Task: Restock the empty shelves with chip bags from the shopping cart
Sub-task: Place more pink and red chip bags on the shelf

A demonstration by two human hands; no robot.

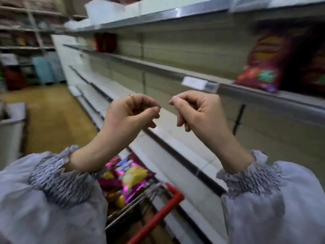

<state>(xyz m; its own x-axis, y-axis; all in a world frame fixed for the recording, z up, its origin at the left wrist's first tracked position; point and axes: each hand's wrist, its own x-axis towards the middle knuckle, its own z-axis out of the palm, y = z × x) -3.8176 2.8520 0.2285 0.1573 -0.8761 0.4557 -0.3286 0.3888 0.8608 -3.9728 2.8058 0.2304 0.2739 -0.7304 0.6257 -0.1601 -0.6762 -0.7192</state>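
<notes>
My left hand (130,113) and my right hand (197,110) are raised side by side in front of the shelves, fingers curled in, nothing in either. Below them stands the shopping cart (163,212) with a red handle, holding pink and yellow chip bags (131,176). A dark red chip bag (263,62) stands on the middle shelf (158,67) at the right. The lower shelf (175,131) runs bare behind my hands.
Further dark red bags (105,42) stand far down the middle shelf. White boxes (112,9) sit on the top shelf. A price label (195,82) hangs on the shelf edge. The yellow aisle floor (52,111) opens to the left, with a grey bin (12,131) at the left edge.
</notes>
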